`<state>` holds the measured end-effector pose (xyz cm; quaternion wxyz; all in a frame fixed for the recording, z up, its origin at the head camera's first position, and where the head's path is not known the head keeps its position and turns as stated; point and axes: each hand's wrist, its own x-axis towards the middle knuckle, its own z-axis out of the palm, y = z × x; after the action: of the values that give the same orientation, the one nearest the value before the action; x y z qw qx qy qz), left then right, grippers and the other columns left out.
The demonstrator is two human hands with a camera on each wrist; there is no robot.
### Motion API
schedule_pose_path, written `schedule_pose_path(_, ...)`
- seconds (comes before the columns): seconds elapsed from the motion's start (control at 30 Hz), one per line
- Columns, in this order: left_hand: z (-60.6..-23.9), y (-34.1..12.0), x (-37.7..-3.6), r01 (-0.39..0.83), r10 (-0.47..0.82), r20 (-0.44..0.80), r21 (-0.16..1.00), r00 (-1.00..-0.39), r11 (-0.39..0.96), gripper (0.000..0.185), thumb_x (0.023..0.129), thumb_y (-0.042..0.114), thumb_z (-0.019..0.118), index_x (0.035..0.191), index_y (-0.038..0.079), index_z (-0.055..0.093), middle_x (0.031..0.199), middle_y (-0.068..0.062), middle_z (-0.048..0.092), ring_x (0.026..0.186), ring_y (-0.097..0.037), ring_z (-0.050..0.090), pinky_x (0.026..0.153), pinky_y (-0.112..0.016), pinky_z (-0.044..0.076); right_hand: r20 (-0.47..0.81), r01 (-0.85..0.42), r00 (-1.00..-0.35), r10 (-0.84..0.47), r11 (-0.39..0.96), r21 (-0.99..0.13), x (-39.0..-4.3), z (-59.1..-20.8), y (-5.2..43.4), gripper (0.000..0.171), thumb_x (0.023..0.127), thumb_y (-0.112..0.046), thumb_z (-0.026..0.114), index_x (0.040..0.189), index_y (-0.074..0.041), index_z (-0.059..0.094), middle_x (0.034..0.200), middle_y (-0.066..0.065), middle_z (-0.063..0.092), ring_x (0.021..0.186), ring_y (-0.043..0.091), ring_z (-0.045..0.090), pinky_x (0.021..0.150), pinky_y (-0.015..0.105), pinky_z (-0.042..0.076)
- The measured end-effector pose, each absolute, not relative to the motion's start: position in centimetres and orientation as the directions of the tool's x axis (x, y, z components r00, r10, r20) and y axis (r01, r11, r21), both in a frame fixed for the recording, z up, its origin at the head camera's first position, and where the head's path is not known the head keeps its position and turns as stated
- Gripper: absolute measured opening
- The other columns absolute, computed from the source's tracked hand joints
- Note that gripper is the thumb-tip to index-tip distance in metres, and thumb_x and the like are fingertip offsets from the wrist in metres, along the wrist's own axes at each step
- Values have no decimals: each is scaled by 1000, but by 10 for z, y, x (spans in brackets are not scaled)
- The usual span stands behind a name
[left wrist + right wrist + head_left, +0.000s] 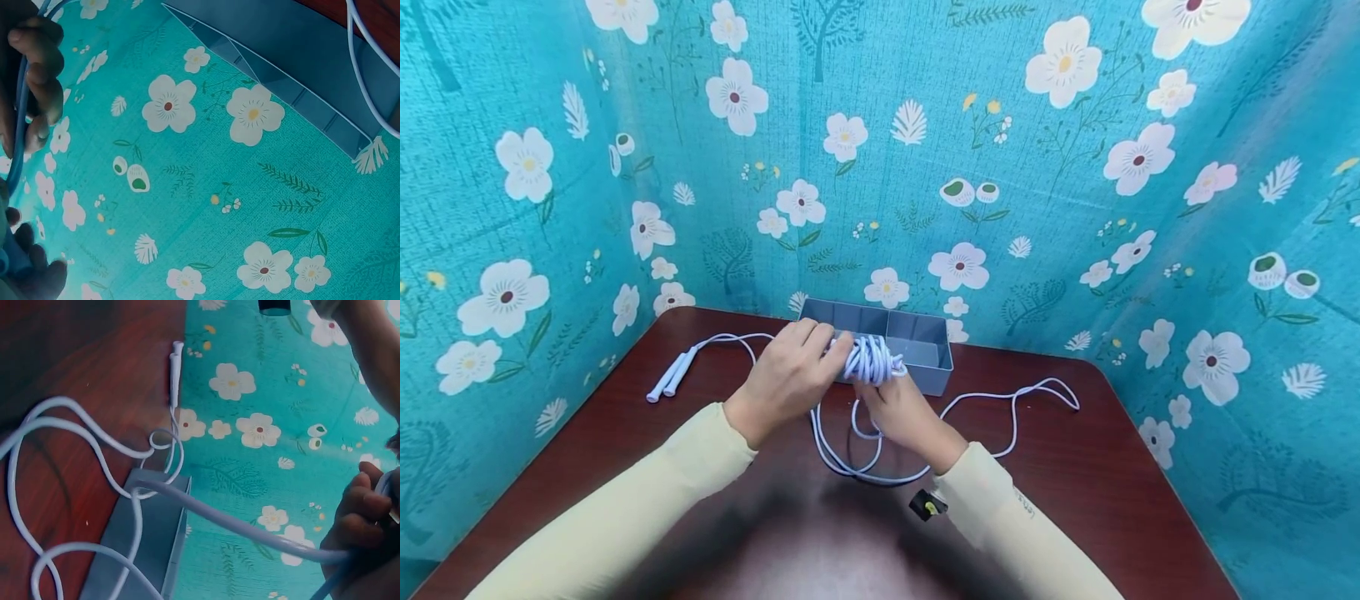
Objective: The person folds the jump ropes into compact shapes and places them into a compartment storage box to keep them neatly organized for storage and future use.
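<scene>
A pale lavender jump rope is wound into a thick bundle [872,360] above the table, in front of a grey box. My left hand [790,368] grips the rope at the left side of the bundle, its fingers curled. From below and to the right, my right hand [908,418] holds the coils; part of its fingers is hidden behind them. Loose rope [231,528] runs away from the curled fingers in the right wrist view. The rope's two handles [672,377] lie side by side at the table's left.
The grey box [934,382] has a divider and stands at the table's back edge, behind my hands. Loops of loose rope [880,480] lie across the dark red table [1075,500], reaching far right. A flowered turquoise curtain [880,167] surrounds the back and sides.
</scene>
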<state>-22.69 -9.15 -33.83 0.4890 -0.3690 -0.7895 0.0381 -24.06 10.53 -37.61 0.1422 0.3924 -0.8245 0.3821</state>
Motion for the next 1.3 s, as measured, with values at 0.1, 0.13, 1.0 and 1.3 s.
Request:
schedule_pose_path(0.1, -339, -91, -228, 534, 631, 724, -430, -278, 728, 19, 92, 9, 60, 107, -3, 60, 84, -15, 56, 69, -25, 48, 62, -33, 49, 535, -761, -648, -542, 483, -433, -236, -374, 106, 23, 103, -24, 47, 113, -6, 57, 88, -2, 59, 79, 8, 55, 71, 28, 50)
schedule_pose_path(0.13, -339, -92, -228, 525, 631, 719, -432, -290, 733, 20, 91, 9, 62, 107, -3, 59, 83, -15, 55, 67, -24, 45, 60, -32, 48, 532, -758, -651, -542, 509, -408, -235, -374, 107, 22, 102, -23, 49, 113, -6, 59, 85, -2, 59, 76, 8, 55, 70, 27, 50)
schedule_pose_path(1.0, -354, -94, -246, 441, 625, 654, -453, -426, 775, 35, 84, 9, 72, 112, -6, 58, 83, -15, 60, 62, -22, 50, 56, -28, 50, 466, -784, -611, -640, 570, -245, -201, -356, 122, 12, 94, -18, 64, 85, -13, 58, 61, -11, 42, 52, 4, 42, 47, 19, 38)
schedule_pose_path(1.3, -351, -98, -254, 379, 556, 674, -410, -486, 829, 38, 77, 10, 80, 108, -4, 62, 80, -17, 62, 60, -27, 55, 55, -34, 52, 487, -746, -634, -600, 641, -182, -195, -347, 126, 8, 90, -16, 69, 90, -10, 65, 67, -7, 56, 57, 5, 50, 53, 21, 45)
